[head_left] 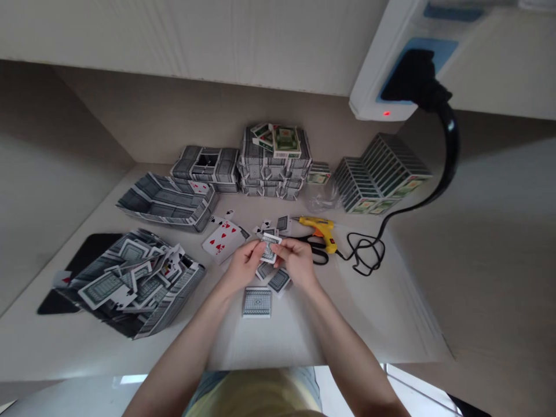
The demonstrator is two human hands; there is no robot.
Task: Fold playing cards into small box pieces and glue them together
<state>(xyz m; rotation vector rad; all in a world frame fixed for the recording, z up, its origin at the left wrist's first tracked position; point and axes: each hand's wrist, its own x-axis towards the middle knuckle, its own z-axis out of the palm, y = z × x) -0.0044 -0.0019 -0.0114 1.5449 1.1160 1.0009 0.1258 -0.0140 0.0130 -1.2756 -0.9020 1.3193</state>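
Observation:
Between my hands is a patterned playing card (270,248), raised a little above the table. My left hand (241,264) pinches its left side, while my right hand (297,262) grips its right side. Whether it is one card or several together, I cannot tell. Just below lie loose cards (278,281) with their backs up, and nearer me sits a square card piece (256,303). Left of my hands is a sheet of heart cards (224,237). Black-handled scissors (320,253) and a yellow glue gun (320,227) lie to the right, the scissors partly hidden by my right hand.
On the left stand a card-covered box (174,307) full of loose cards and a boat-shaped card tray (165,202). Card-covered blocks (274,168) and stacked card packs (382,174) line the back. A black cable (449,150) runs from the power strip (365,98) to the glue gun.

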